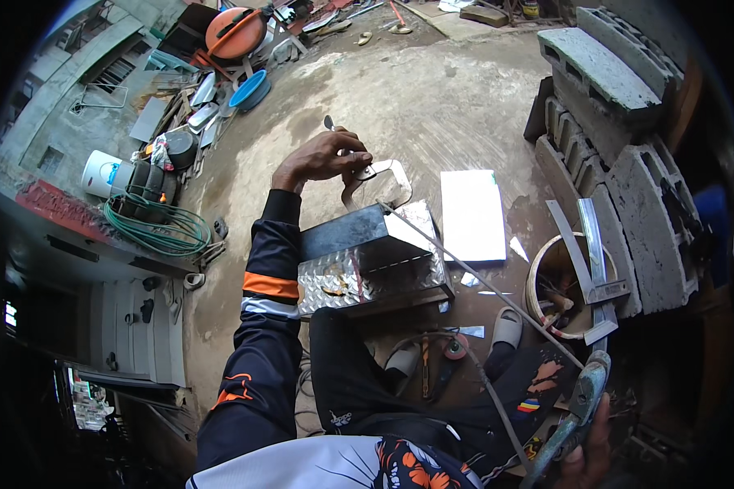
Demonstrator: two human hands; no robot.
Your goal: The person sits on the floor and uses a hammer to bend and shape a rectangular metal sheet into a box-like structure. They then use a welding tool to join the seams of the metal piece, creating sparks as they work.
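Observation:
My left hand [326, 156], with its fingers bent, is closed on a cream C-shaped metal piece [401, 183] just beyond a metal box [342, 238]. The box has dark sheet sides and patterned bright plate, and lies in front of my knees. At the lower right, the fingers of my right hand [589, 456] wrap round the worn blue-green handle of what looks like a hacksaw [581, 399]. From that handle a thin straight bar slants up to the top corner of the box. A second dark strip runs from the handle's lower end towards my feet.
Beyond the box lies a white panel [473, 216]. To the right stand a bucket [533, 297] with metal strips across it and stacked concrete blocks [603, 73]. A yellow-handled tool [425, 368] lies between my feet. A coiled green hose [159, 232] and blue basin [250, 90] are left.

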